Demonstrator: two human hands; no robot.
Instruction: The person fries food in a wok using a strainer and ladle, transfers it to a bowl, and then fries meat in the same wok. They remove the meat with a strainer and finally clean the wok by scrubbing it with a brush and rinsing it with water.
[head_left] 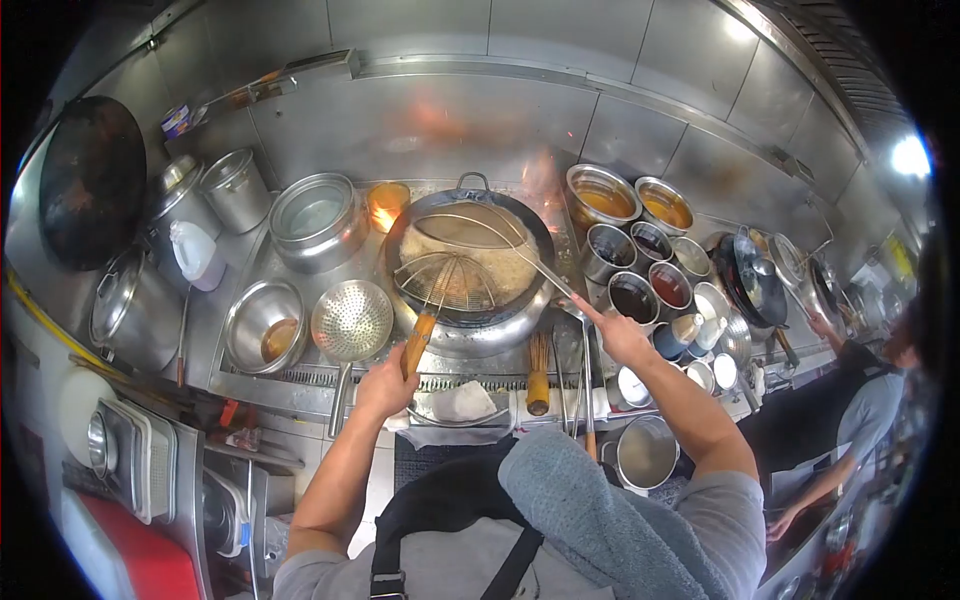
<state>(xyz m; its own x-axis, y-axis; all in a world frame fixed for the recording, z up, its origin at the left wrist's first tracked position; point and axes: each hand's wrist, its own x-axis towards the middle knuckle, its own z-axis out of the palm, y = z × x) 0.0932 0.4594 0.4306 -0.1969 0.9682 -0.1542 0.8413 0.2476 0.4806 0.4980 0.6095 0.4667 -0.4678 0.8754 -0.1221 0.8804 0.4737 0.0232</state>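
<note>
head view: looks partway through cooking, judging by pale foam [512, 272] in the wok [541, 228]; gripping a wire skimmer [450, 282] in the left hand [385, 388] and a round strainer [520, 233] in the right hand [622, 335], both over the foam, not yet lifted clear.

The towel [610, 510] is plain grey-blue, beside black straps [440, 500] over a light grey shirt [480, 560]. Pale tan shows in the wok [470, 340] — its inside dark. Toward the worktop's [255, 382] back edge, two silver bowls [602, 195] hold orange-brown — another pot [670, 285], dark red. The bin [130, 540] is red.
</note>
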